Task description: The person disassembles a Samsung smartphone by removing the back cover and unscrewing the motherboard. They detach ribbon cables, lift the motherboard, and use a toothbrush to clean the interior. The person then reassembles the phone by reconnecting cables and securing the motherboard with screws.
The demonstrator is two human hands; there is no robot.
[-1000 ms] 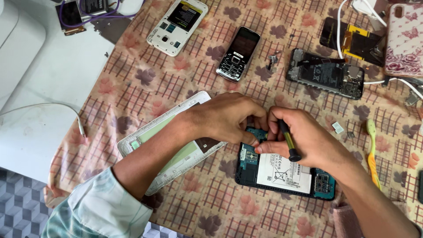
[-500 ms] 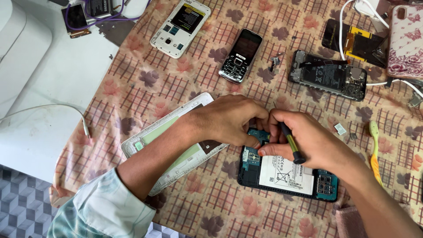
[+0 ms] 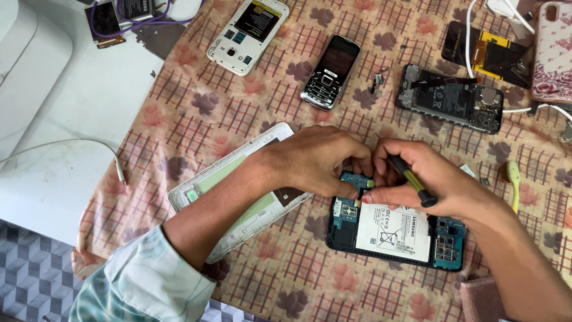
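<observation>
An opened phone [image 3: 394, 234] with a white battery and a blue circuit board lies on the patterned cloth [image 3: 238, 113]. My left hand [image 3: 319, 161] rests on its upper left corner, fingertips pinching at the board. My right hand [image 3: 432, 182] grips a screwdriver [image 3: 412, 181] with a yellow and black handle, its tip pointing down to the same corner. A white back cover [image 3: 238, 185] lies under my left forearm.
On the cloth further back lie a white opened phone [image 3: 248, 34], a black keypad phone [image 3: 331, 71], a dark stripped phone frame [image 3: 451, 97] and a floral phone case [image 3: 551, 50]. A yellow-green tool [image 3: 513, 182] lies at the right. A white cable [image 3: 89, 146] crosses the white surface on the left.
Both hands stay at the phone's upper corner with only slight finger shifts. The view has drifted a little.
</observation>
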